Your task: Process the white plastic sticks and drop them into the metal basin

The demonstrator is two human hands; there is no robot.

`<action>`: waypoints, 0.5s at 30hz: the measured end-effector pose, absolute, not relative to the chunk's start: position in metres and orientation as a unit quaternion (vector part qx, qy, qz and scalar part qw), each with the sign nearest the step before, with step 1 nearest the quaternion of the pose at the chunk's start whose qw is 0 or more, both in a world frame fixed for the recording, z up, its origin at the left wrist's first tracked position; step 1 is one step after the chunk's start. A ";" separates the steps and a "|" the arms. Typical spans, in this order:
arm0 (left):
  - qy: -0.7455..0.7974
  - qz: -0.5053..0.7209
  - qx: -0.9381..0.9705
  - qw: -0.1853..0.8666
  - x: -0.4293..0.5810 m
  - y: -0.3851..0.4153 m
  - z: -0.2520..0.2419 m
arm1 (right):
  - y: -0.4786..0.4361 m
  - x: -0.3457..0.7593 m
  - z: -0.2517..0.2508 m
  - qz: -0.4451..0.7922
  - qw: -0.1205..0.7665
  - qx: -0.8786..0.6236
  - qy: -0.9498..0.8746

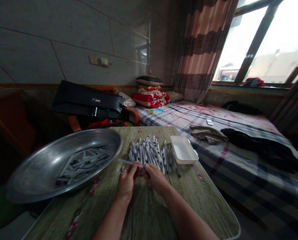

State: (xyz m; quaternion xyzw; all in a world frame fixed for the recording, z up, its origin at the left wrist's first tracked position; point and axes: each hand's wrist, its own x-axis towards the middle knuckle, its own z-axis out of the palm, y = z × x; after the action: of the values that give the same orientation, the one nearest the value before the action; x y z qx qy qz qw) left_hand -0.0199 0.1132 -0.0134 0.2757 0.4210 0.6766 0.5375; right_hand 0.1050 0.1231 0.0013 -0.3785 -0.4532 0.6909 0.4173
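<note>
Between my hands, over the table, is a slim translucent pen [125,162] lying nearly level, its one end pointing left. The fingers of my left hand [127,178] are closed around its middle. My right hand [155,176] pinches the right end, which the fingertips mostly hide. Just beyond my hands lies a loose pile of similar pens [149,151], whitish with dark ends. To the left, a wide metal basin [39,166] holds many more pens [84,163], lying in a jumble. A white plastic box [184,150] stands right of the pile with its inside showing.
The wood-patterned table [189,213] has a rounded near right corner. The basin overhangs its left edge. On the right is a bed with a checked sheet [214,166], dark clothes [261,150] and folded bedding [151,99]. A black panel-like object [86,100] leans behind.
</note>
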 end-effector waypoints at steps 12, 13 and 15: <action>0.448 0.685 0.271 0.507 -0.022 0.115 -0.015 | 0.128 0.103 -0.008 0.629 0.435 -0.382 -0.518; 0.448 0.685 0.273 0.506 -0.022 0.115 -0.016 | 0.128 0.105 -0.007 0.626 0.433 -0.382 -0.524; 0.449 0.681 0.284 0.503 -0.023 0.116 -0.017 | 0.128 0.107 -0.005 0.628 0.429 -0.386 -0.522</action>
State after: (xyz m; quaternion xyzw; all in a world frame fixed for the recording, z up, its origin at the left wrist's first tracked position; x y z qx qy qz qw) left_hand -0.0228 0.1157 -0.0168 0.2841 0.4495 0.6815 0.5029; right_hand 0.1071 0.1284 -0.0053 -0.3861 -0.5221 0.6282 0.4285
